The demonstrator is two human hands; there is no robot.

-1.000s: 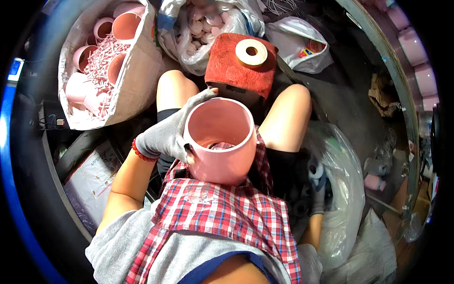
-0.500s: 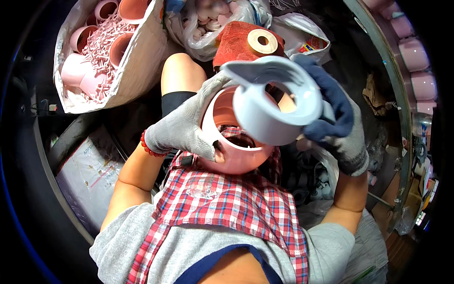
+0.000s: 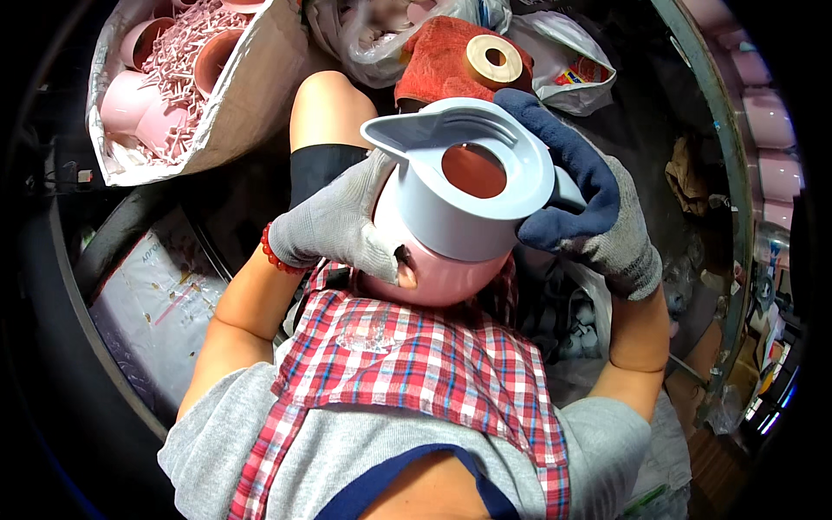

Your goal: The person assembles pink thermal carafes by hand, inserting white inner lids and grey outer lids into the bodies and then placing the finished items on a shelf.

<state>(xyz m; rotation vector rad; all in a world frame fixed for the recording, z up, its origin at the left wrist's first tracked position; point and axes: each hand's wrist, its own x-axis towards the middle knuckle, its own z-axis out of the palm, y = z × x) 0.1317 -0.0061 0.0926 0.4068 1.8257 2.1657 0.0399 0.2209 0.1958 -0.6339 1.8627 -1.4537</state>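
A pink rounded jug body (image 3: pixel 451 279) rests at my lap, its side held by my left hand (image 3: pixel 342 212) in a grey glove with a hole at one fingertip. On the mouth of the body sits a pale blue-grey spout collar (image 3: pixel 464 221), a ring with a pouring lip pointing left and a round opening in its top. My right hand (image 3: pixel 589 195), gloved in grey with dark blue fingers, is closed round the collar's right side, by its handle-like tab. Through the opening, the reddish inside of the body shows.
At the far left, a white sack (image 3: pixel 247 113) holds pink jug bodies (image 3: pixel 130 102) and many small pink pieces (image 3: pixel 186 65). Beyond the jug, a red cloth-covered block (image 3: pixel 438 65) carries a cream ring (image 3: pixel 494 62). Grey parts (image 3: pixel 585 334) lie in a bag by my right forearm. Pink bodies (image 3: pixel 771 121) line the right.
My right hand has brought the spout collar left and down onto the jug body's mouth, levelling it. The left hand still grips the body. The view has shifted slightly.
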